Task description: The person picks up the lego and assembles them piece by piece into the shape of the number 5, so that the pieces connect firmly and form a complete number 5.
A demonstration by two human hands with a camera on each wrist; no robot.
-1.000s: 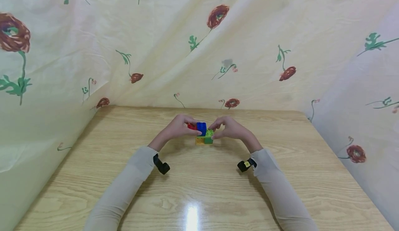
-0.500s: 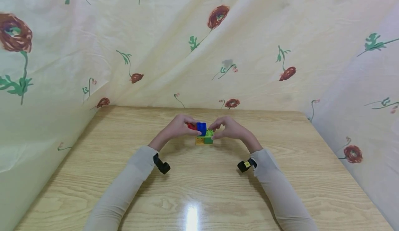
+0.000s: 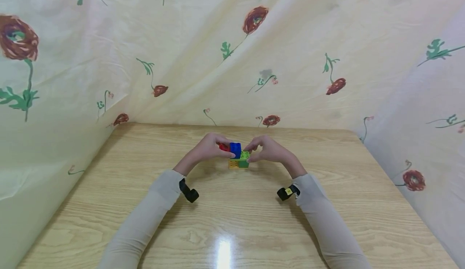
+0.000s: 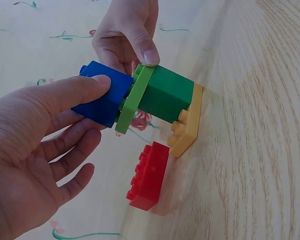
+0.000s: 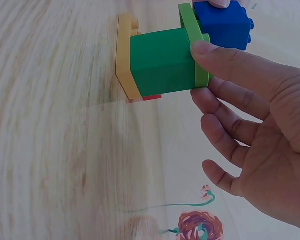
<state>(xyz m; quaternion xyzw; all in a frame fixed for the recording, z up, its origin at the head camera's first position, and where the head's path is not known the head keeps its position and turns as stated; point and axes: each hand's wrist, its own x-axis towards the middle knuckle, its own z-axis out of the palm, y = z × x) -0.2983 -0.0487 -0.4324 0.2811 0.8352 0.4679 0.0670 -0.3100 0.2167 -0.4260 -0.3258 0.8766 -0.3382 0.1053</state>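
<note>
My left hand [image 3: 208, 147] pinches a blue toy brick [image 4: 104, 94] between thumb and fingers. That brick sits on the left part of a thin light green brick [image 4: 135, 100]. My right hand [image 3: 269, 149] pinches the other end of the light green brick, its thumb on the near edge. Below it stands a dark green brick [image 5: 163, 60] on the right part of a thin yellow-orange brick [image 4: 188, 126], which rests on the table. The light green end under the blue brick overhangs with a gap beneath it. A red brick [image 4: 150, 176] lies separately by the left hand, partly hidden in the head view.
The wooden table [image 3: 232, 204] ends at the back against a hanging flowered cloth [image 3: 203, 59], which also closes off both sides. Black wrist cameras are strapped over the light sleeves [image 3: 145, 212].
</note>
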